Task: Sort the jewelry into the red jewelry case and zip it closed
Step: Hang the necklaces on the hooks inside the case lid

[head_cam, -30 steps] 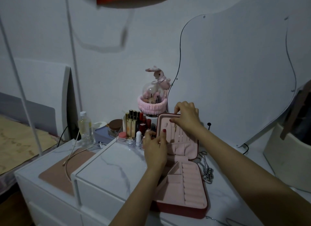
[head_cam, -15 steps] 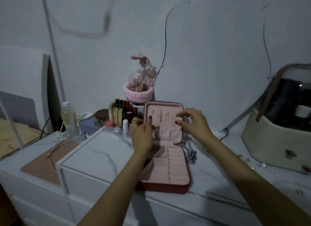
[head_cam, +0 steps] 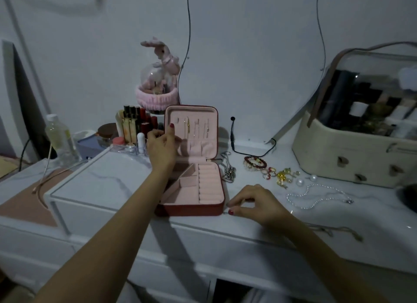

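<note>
Right hand point(head_cam: 255, 203) has left the case lid and dropped to the near tabletop, just right of the near right corner of the red jewelry case point(head_cam: 194, 185). Its fingers are curled, thumb and forefinger close together at the table surface; whether they pinch anything cannot be told. Left hand point(head_cam: 161, 144) stays at the left edge of the upright lid point(head_cam: 191, 131), thumb up against the pink lining, fingers curled round the lid's edge.

Case sits open on the white marble-look table point(head_cam: 259, 230), base flat, lid standing at the far side. Base shows pink ring rolls on the right and divided compartments on the left. A few thin gold pieces hang on the lid's inner panel.

Loose jewelry lies on the table right of the case, far of the right hand: silver chain point(head_cam: 228, 169) just beside the case, red bead bracelet point(head_cam: 255, 162), rings point(head_cam: 269, 172), gold piece point(head_cam: 283, 177), pearl necklace point(head_cam: 316, 197) farther right. None touches either hand.

Cream cosmetics box point(head_cam: 352, 149) stands at far right; bottles point(head_cam: 133, 126) cluster left of the lid.
</note>
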